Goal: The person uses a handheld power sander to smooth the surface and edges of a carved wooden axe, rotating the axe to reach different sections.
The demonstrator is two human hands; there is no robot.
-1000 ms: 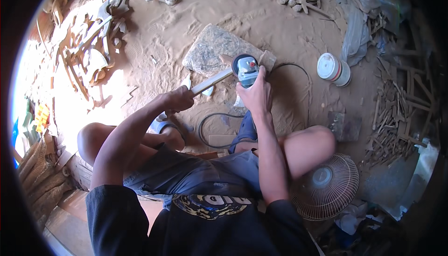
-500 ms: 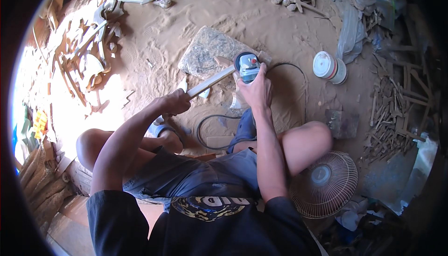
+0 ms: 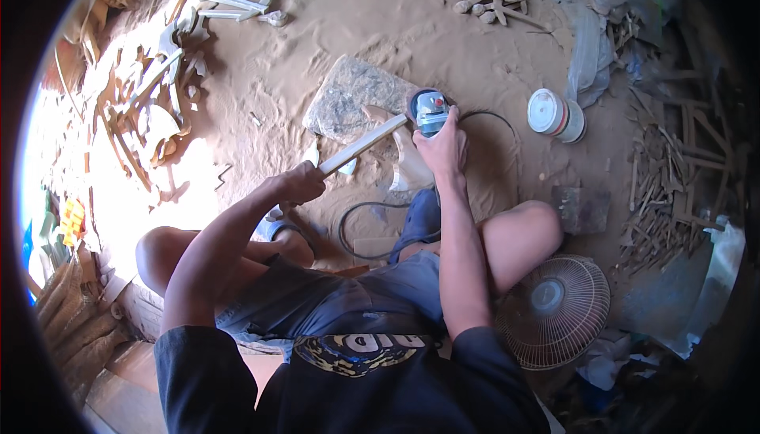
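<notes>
A pale wooden strip (image 3: 366,144) is gripped near its lower end by my left hand (image 3: 302,183), fingers wrapped round it. It slants up and to the right. My right hand (image 3: 445,147) is closed on an angle grinder (image 3: 431,113) with a dark round disc at its far side. The strip's upper end lies close beside the disc, with a small gap seeming to show between them. Beyond both hands, a grey stone slab (image 3: 344,94) rests on the sandy ground. Pale cut pieces (image 3: 410,166) lie below the grinder.
A dark cable (image 3: 342,224) curves across the ground near my feet. Right of the grinder lies a white tub (image 3: 547,111). A caged fan (image 3: 554,307) stands by my right knee. Scrap pieces are heaped at left (image 3: 146,109) and right (image 3: 665,173).
The grinder has shifted slightly to the right, away from the strip's upper end. The strip stays in my left hand at nearly the same slant.
</notes>
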